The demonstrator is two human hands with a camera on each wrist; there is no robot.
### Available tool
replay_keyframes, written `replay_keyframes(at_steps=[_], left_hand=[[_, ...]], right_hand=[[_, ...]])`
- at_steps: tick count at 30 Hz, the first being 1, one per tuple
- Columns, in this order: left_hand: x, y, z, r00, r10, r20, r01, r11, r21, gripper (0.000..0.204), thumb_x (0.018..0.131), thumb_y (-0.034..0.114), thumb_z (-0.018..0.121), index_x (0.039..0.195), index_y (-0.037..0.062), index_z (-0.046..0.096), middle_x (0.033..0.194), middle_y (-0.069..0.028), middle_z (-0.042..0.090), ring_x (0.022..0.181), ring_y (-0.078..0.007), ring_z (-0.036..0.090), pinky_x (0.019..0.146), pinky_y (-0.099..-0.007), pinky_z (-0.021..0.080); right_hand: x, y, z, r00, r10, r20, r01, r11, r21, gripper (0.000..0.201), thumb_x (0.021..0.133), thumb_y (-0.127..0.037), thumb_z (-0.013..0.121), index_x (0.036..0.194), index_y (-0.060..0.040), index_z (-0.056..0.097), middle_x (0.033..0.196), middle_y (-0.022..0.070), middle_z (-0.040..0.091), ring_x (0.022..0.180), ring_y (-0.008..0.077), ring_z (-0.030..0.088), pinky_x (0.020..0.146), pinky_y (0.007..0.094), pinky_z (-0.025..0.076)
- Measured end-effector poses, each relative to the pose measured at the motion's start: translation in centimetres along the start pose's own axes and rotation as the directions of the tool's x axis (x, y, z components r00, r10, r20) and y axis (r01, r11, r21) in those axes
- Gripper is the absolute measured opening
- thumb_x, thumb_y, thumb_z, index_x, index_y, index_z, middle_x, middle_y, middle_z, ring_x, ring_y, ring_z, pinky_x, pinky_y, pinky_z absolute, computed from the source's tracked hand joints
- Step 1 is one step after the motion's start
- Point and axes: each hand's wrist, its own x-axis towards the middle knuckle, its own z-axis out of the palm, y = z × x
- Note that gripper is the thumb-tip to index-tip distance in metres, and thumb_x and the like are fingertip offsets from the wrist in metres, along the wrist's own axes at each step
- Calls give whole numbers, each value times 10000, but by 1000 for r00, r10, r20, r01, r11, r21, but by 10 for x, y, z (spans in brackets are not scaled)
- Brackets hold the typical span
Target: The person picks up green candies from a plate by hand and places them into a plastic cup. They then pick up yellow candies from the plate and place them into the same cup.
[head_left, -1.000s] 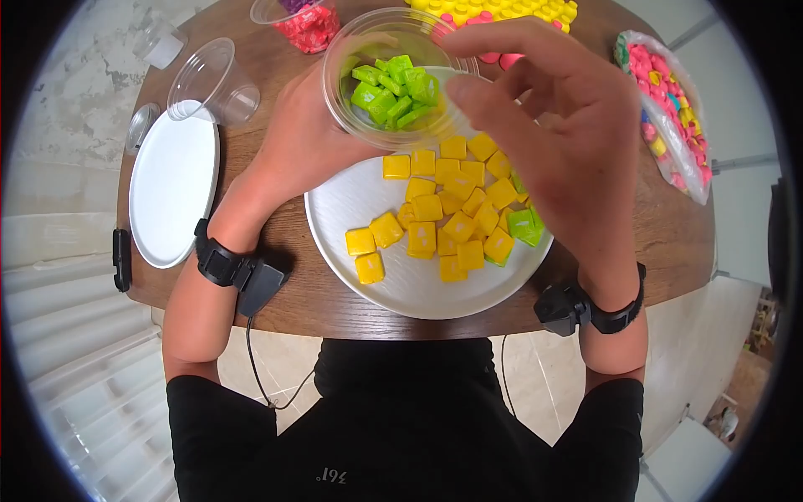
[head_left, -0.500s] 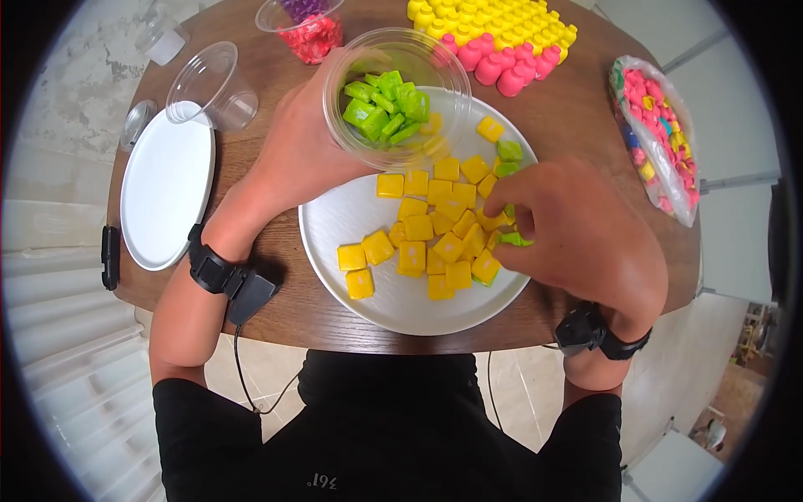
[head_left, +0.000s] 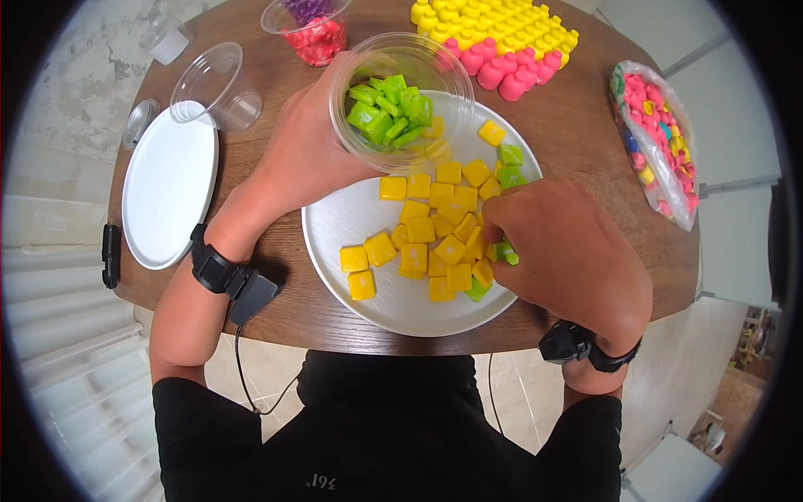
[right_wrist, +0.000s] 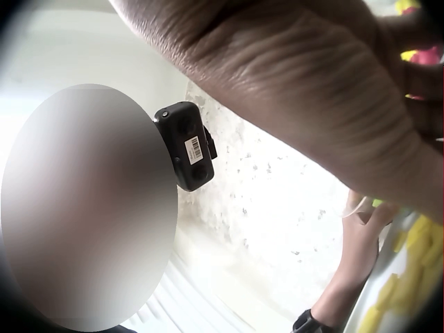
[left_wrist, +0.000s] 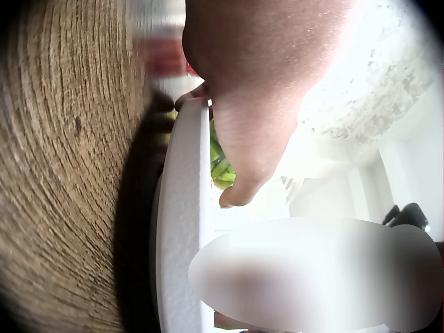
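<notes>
Taking the big plate [head_left: 393, 316] as the clock: loose pieces [head_left: 420, 230] lie on it, the left hand [head_left: 309, 138] has the cup [head_left: 452, 74] over 12 with another heap [head_left: 375, 119] inside, and the right hand [head_left: 573, 251] is down on the pieces at 3. Around it on the table [head_left: 577, 134], second plate [head_left: 171, 192] at 9, second cup [head_left: 213, 88] at 10, filled third cup [head_left: 273, 26] at 11, bottles [head_left: 493, 42] at 1, bag [head_left: 663, 171] at 2.
</notes>
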Motion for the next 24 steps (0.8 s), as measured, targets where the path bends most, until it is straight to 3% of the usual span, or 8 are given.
replay_keyframes(at_steps=[5, 7, 10, 14, 16, 20, 22, 24], left_hand=[[1, 2, 1, 1000, -12, 5, 12, 1000, -3, 838, 675, 305, 1012, 1372, 93, 598, 1228, -134, 739, 1133, -359, 728, 964, -427, 582], [1, 0, 2, 1000, 1, 0, -1, 1000, -10, 836, 677, 314, 1010, 1371, 94, 599, 1224, -136, 741, 1128, -358, 731, 958, -427, 584], [1, 0, 2, 1000, 1, 2, -1, 1000, -7, 834, 680, 314, 1008, 1373, 94, 600, 1229, -136, 740, 1132, -353, 732, 958, -427, 585], [0, 0, 2, 1000, -14, 14, 14, 1000, -24, 831, 684, 311, 1006, 1376, 95, 599, 1227, -135, 741, 1132, -348, 735, 956, -426, 586], [0, 2, 2, 1000, -4, 9, 4, 1000, -13, 830, 691, 303, 1003, 1384, 96, 595, 1227, -134, 743, 1129, -349, 737, 954, -424, 589], [0, 5, 0, 1000, 20, 6, -20, 1000, 5, 821, 696, 298, 1000, 1382, 100, 593, 1227, -136, 743, 1129, -352, 738, 951, -426, 590], [-1, 5, 0, 999, -14, 44, 14, 1000, 20, 819, 695, 288, 999, 1380, 102, 590, 1230, -138, 742, 1135, -356, 735, 950, -427, 590], [0, 4, 0, 999, -4, 38, 3, 1000, 6, 819, 692, 280, 999, 1378, 101, 589, 1230, -139, 742, 1136, -360, 734, 946, -427, 591]], right_hand=[[1, 7, 3, 993, -82, -89, 84, 996, 21, 113, 816, -107, 755, 892, -27, 735, 927, 147, 720, 958, 378, 694, 915, 463, 558], [6, 10, 4, 981, -90, -171, 111, 987, 117, 191, 708, -84, 786, 763, -13, 617, 783, 140, 660, 769, 354, 655, 713, 424, 525], [12, 8, -1, 945, -56, -324, 130, 969, 210, 167, 728, -29, 779, 781, -15, 621, 760, 96, 656, 704, 255, 659, 630, 340, 498], [20, -2, -5, 878, -23, -478, 212, 914, 346, 113, 784, 18, 762, 812, -24, 661, 793, 27, 688, 735, 139, 668, 620, 280, 482], [24, -7, -6, 785, 52, -617, 282, 858, 431, 86, 841, 57, 720, 854, -26, 703, 884, -5, 726, 807, 76, 677, 638, 242, 483], [35, -8, 3, 690, 118, -715, 406, 755, 516, 112, 862, 89, 683, 893, -7, 730, 930, 22, 731, 826, 100, 686, 660, 247, 509], [40, -4, 8, 637, 12, -771, 489, 766, 416, 168, 876, 110, 659, 951, 8, 770, 954, 46, 736, 845, 114, 695, 684, 246, 530], [41, -6, 12, 646, -8, -763, 480, 781, 399, 178, 884, 104, 663, 974, 10, 785, 966, 52, 742, 843, 118, 698, 685, 251, 537]])
